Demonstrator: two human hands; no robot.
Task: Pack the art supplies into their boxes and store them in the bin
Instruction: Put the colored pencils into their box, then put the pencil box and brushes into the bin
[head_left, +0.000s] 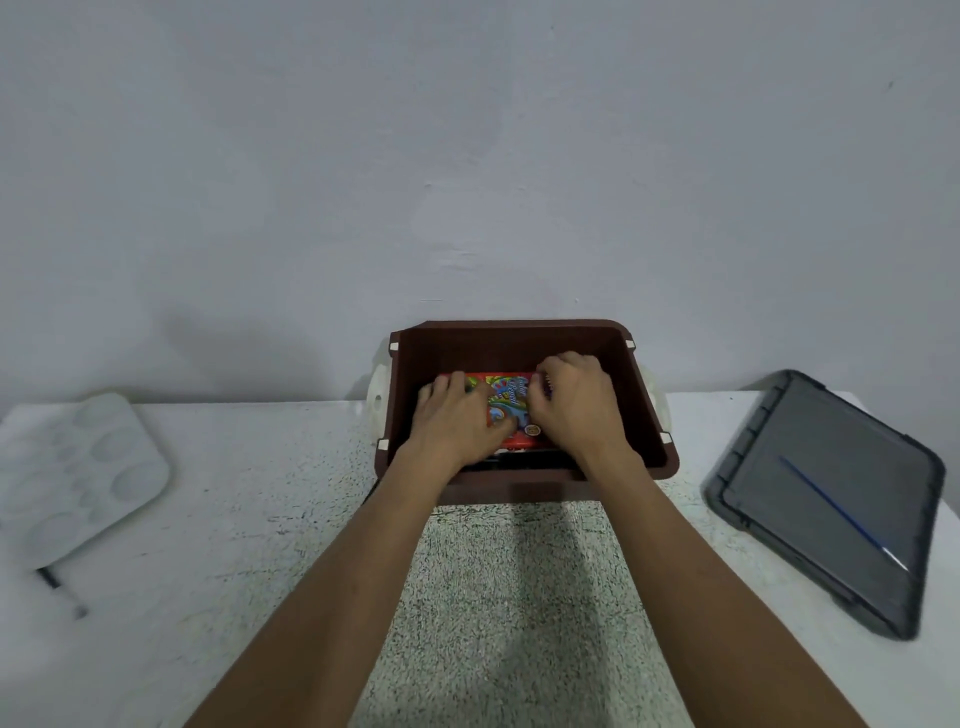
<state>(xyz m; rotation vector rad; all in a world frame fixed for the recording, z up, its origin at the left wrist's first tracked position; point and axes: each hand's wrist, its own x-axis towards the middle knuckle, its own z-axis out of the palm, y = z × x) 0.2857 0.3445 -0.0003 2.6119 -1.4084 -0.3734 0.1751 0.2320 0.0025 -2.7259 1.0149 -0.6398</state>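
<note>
A brown plastic bin (644, 415) stands at the back of the table against the wall. Inside it lies a red, colourful pencil box (506, 410), flat, on top of something dark. Both my hands are down in the bin. My left hand (457, 421) lies flat on the box's left half, fingers stretched out. My right hand (574, 402) is on the box's right part with its fingers curled over the far edge, and it hides that side.
A grey bin lid (831, 499) lies at the right with a blue paintbrush (841, 512) across it. A white paint palette (72, 467) sits at the left, a small dark tool (60, 590) below it. A speckled towel (519, 597) covers the table in front of the bin.
</note>
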